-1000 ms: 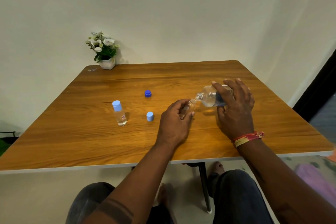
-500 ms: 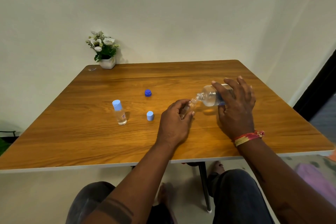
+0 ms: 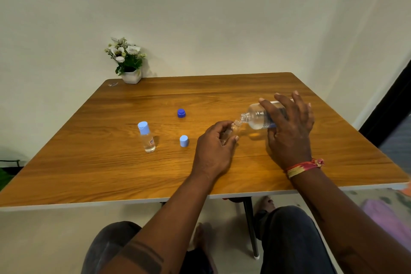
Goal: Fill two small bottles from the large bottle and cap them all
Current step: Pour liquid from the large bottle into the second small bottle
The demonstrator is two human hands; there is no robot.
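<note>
My right hand (image 3: 289,131) grips the large clear bottle (image 3: 256,118), tipped on its side with its open neck pointing left. That neck meets the mouth of a small uncapped bottle (image 3: 232,130), which my left hand (image 3: 214,149) holds tilted on the wooden table (image 3: 222,95); most of this small bottle is hidden by my fingers. A second small bottle (image 3: 147,139) stands upright at the left with a light blue cap on it. A loose light blue cap (image 3: 184,141) and a dark blue cap (image 3: 181,113) lie between it and my hands.
A white pot of artificial flowers (image 3: 127,61) stands at the table's far left corner by the wall. A small clear scrap (image 3: 113,84) lies near it. My knees and the table leg (image 3: 250,227) show under the near edge.
My right hand has lifted the large bottle's base a little, tipping it more steeply toward the small bottle. My left hand has stayed in place.
</note>
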